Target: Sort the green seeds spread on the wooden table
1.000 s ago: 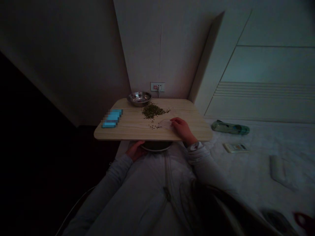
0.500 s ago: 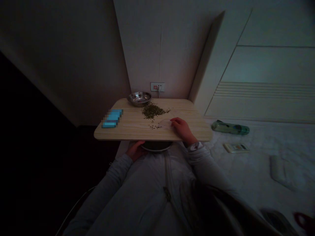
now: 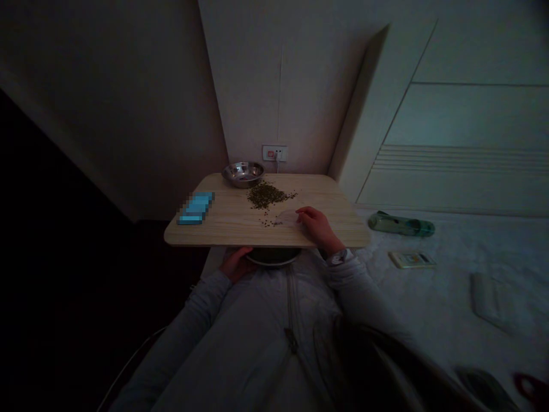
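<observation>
No text, label, brand or number can be read anywhere in this dim view. The blue object [image 3: 196,208] on the wooden table [image 3: 334,197] is blurred into blocks, and the flat packet [image 3: 412,259] on the bed beside the green bottle [image 3: 401,223] shows a printed face too small and dark to make out, as is the wall socket [image 3: 274,153]

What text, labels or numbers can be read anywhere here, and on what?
None can be read.
Blue item on the table: pixelated, unreadable.
Flat packet on the bed: print too small and dim.
Green bottle: no legible label.
Wall socket: no readable marking.
</observation>
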Demonstrator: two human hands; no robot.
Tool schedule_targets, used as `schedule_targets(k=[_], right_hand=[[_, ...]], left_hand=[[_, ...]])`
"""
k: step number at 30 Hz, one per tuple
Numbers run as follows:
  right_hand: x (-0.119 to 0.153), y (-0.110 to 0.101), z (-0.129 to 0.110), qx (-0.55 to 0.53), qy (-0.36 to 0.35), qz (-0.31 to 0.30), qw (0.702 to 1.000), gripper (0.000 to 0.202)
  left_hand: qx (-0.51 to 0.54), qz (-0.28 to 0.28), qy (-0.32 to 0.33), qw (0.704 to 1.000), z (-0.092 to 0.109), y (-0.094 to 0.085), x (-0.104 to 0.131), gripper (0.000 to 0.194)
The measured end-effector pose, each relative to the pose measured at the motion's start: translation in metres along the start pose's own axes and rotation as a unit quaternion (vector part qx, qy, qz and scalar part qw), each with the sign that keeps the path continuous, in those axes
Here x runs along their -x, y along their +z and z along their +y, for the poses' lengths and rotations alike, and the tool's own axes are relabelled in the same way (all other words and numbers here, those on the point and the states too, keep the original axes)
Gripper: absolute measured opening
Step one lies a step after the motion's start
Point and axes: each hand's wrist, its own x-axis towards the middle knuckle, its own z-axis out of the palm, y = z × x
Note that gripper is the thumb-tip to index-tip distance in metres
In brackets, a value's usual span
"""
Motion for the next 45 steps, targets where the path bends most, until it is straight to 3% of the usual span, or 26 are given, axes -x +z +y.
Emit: schedule_targets(k=[25, 35, 45], right_hand=[[-0.0023, 0.002, 0.0052, 0.018, -0.007, 0.022, 1.0, 0.024], [-0.001, 0.0013, 0.0031, 0.029, -0.008, -0.002, 1.0, 0.024], [-0.0041, 0.0023, 0.0077, 0.014, -0.011, 0.024, 1.0, 0.025]], left_hand=[[0.012, 0.005, -0.008, 1.0, -0.0004, -0.0001, -0.0011, 0.01], [0.015, 0.009, -0.012, 1.0, -0.0006, -0.0011, -0.0024, 0.01], [0.014, 0.011, -0.009, 1.0, 0.001, 0.0016, 0.0013, 0.01]])
